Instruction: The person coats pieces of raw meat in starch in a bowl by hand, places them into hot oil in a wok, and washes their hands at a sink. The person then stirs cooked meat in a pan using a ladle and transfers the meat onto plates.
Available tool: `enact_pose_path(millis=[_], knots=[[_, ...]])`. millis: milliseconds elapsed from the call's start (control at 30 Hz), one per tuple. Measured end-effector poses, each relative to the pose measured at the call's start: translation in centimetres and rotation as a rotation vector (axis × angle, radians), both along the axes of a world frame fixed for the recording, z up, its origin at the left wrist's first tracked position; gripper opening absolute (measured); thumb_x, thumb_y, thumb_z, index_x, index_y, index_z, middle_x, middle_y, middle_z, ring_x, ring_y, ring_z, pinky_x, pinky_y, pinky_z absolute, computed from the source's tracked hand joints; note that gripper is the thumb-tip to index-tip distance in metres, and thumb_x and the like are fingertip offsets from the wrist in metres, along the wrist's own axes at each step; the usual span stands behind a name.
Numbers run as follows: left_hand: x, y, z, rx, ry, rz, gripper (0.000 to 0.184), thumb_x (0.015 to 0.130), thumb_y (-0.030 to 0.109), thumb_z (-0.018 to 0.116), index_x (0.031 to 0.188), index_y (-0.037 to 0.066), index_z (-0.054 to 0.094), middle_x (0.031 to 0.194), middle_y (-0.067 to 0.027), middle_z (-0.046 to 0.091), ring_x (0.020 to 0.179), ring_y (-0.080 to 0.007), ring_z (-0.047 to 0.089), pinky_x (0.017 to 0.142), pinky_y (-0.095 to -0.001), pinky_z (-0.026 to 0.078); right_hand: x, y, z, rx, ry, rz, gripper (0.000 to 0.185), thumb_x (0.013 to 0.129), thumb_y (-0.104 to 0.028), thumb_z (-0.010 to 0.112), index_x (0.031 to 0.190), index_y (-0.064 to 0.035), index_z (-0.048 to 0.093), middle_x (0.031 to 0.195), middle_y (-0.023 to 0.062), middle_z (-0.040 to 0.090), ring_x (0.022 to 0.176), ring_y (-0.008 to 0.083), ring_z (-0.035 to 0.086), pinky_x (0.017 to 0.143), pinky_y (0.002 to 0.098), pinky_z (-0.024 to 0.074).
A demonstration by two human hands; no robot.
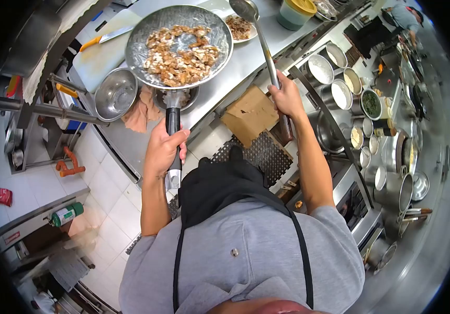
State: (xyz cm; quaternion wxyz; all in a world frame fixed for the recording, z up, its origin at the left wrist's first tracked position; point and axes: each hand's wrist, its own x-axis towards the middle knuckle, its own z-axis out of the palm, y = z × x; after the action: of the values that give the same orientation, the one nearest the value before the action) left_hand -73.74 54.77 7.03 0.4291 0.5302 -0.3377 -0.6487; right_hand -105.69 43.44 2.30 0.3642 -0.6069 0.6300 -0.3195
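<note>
My left hand [166, 144] is closed around the black and silver handle of a frying pan [179, 17]. Browned pieces of food [180, 55], dusted with something white, lie spread in the pan. The pan is over the steel counter, and whether it rests on anything cannot be made out. My right hand [288, 97] grips the long handle of a ladle [267, 49], whose bowl points away from me at the top. Just beyond the pan, a white plate [254, 32] with more brown food is partly hidden by pan and ladle.
A knife [117, 34] with an orange handle lies on a cutting board [86, 68]. Beside it are a steel bowl [116, 94] and a pinkish cloth [142, 112]. Several metal containers [320, 69] stand at right. A cardboard box [251, 112] is below the counter. Another person [405, 20] stands far right.
</note>
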Motion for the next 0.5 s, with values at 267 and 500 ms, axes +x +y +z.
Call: enact_pose_path(millis=[267,500], knots=[[0.7,0.8,-1.3,0.025,0.025,-0.22,0.023,0.085,0.008,0.066,0.095,0.006,0.046,0.062,-0.0012,0.049,0.042,-0.0097,0.047,0.037,-0.0261,0.039,0.9,5.4,1.2,0.016,-0.356,-0.078,0.052,0.091,-0.008,0.057,0.141,0.0001,0.043,0.062,0.0014,0.053,0.043,0.0103,0.05,0.04,0.0275,0.0407],[-3.7,1.1,-1.9,0.058,0.215,-0.457,0.023,0.085,0.006,0.066,0.095,0.005,0.045,0.061,-0.0018,0.048,0.041,-0.0105,0.047,0.036,-0.0271,0.04,3.5,26.1,-2.3,-0.092,0.133,-0.323,0.051,0.083,-0.003,0.055,0.133,-0.0039,0.042,0.067,0.0166,0.054,0.06,0.0306,0.061,0.06,0.0379,0.0479]])
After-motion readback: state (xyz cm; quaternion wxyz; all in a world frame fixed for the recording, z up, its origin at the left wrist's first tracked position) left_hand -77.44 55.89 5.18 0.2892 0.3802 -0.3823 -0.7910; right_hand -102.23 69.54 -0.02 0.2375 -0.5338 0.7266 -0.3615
